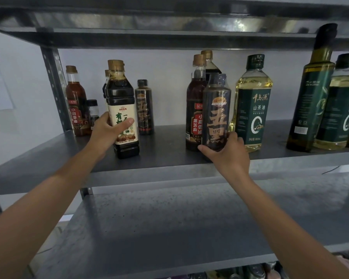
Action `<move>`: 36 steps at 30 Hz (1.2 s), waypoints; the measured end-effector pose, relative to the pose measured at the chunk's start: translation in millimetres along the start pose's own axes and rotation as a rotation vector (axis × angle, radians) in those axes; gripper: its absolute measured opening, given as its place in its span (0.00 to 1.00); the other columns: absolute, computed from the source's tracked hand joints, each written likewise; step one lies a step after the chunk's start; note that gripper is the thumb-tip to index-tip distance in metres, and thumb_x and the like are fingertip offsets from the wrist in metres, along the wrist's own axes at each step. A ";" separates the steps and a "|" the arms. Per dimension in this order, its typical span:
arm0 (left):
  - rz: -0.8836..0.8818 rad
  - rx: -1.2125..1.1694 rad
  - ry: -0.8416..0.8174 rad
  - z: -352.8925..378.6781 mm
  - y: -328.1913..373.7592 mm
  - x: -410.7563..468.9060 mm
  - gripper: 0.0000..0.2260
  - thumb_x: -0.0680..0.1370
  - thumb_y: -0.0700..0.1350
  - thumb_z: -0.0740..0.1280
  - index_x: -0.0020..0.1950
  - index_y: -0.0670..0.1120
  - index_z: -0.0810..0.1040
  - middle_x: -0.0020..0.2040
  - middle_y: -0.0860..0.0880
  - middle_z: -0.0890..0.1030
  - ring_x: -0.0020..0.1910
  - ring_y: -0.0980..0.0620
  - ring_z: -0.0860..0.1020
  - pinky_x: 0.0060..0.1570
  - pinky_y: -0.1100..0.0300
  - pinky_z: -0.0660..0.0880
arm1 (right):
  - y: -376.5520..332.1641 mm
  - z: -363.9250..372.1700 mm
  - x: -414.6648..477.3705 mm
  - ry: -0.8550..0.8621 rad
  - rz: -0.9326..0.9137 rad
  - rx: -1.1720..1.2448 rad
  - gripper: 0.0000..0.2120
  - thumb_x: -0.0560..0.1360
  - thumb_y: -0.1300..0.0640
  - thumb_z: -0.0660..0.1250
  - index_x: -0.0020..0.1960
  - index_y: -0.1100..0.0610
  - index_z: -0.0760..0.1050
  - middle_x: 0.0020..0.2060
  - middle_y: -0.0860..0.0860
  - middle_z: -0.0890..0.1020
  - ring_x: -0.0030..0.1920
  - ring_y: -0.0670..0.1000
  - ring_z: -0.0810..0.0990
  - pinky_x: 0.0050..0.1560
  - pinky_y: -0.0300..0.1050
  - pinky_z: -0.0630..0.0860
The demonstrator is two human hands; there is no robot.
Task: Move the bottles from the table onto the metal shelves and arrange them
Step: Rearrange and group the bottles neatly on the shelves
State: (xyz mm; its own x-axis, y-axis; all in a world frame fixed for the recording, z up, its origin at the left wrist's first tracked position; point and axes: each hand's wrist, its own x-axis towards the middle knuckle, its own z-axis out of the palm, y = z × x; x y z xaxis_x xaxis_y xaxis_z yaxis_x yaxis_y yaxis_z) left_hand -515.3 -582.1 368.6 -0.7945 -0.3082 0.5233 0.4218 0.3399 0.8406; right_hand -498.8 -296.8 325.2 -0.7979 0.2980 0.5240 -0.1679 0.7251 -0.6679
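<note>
Evidently mid-placement, both arms reaching into the middle shelf (165,146) of the metal rack.

Left hand (107,129): fingers and thumb wrapped round the label of a cream-labelled dark bottle (123,109). Its base looks to be down on the shelf, near the front edge. A gold-capped bottle just like it (106,81) peeks out directly behind, so my guess is it is being lined up with its own kind.

Right hand (228,152): gripping a slim dark bottle with gold characters (216,113) low down, thumb under the front, fingers round the far side. Cannot tell whether its base touches the shelf; the hand hides it. It is held in front of two tall dark bottles with gold caps (195,101) and just beside a pale yellow oil bottle (252,103).

A matching slim bottle (144,107) stands further back, between the two hands. Likely the held one belongs next to it, and the low grip keeps the label facing out.

Grouping seems deliberate: a reddish sesame oil bottle (76,101) and a small black-capped jar (93,111) at far left by the upright post (55,83), and green-labelled oils (310,93) to the right.

Lower shelf (169,218) sits below the arms. The table is out of sight, so bottles left to move cannot be counted.

Risk: the front-row bottles stand close to the edge and need pushing back.
</note>
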 end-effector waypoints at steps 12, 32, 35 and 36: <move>-0.001 -0.006 -0.044 -1.0 0.6 0.0 0.20 0.74 0.45 0.71 0.65 0.44 0.73 0.56 0.50 0.79 0.48 0.59 0.78 0.42 0.66 0.74 | -24.6 21.3 -17.4 -0.085 -0.133 0.085 0.39 0.63 0.36 0.72 0.65 0.56 0.64 0.59 0.53 0.74 0.57 0.53 0.75 0.52 0.48 0.77; -0.009 0.360 -0.230 -18.2 -22.6 46.4 0.30 0.67 0.42 0.77 0.66 0.46 0.68 0.62 0.49 0.77 0.58 0.53 0.74 0.57 0.58 0.71 | -92.3 122.6 47.9 -0.430 -0.037 0.241 0.38 0.62 0.49 0.79 0.64 0.59 0.64 0.62 0.56 0.73 0.61 0.56 0.74 0.57 0.50 0.73; 0.019 0.417 -0.179 -12.3 -31.2 60.9 0.29 0.68 0.43 0.77 0.66 0.43 0.70 0.63 0.46 0.77 0.61 0.49 0.75 0.57 0.59 0.70 | -97.2 136.5 62.2 -0.439 -0.003 0.230 0.40 0.61 0.50 0.79 0.65 0.59 0.63 0.63 0.57 0.71 0.62 0.57 0.73 0.58 0.51 0.73; 0.025 0.430 -0.162 -9.6 -34.7 64.6 0.28 0.68 0.42 0.76 0.65 0.42 0.71 0.63 0.45 0.77 0.61 0.48 0.75 0.57 0.59 0.70 | -98.4 140.6 66.2 -0.441 0.004 0.225 0.40 0.61 0.50 0.79 0.65 0.59 0.62 0.63 0.58 0.71 0.62 0.58 0.72 0.58 0.51 0.73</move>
State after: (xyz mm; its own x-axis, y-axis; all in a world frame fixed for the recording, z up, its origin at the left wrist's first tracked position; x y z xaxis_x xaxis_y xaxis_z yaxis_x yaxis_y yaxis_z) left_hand -577.1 -622.3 374.6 -0.8587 -0.1641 0.4856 0.2492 0.6942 0.6752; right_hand -616.5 -435.7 351.4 -0.9596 -0.0252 0.2801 -0.2459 0.5582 -0.7924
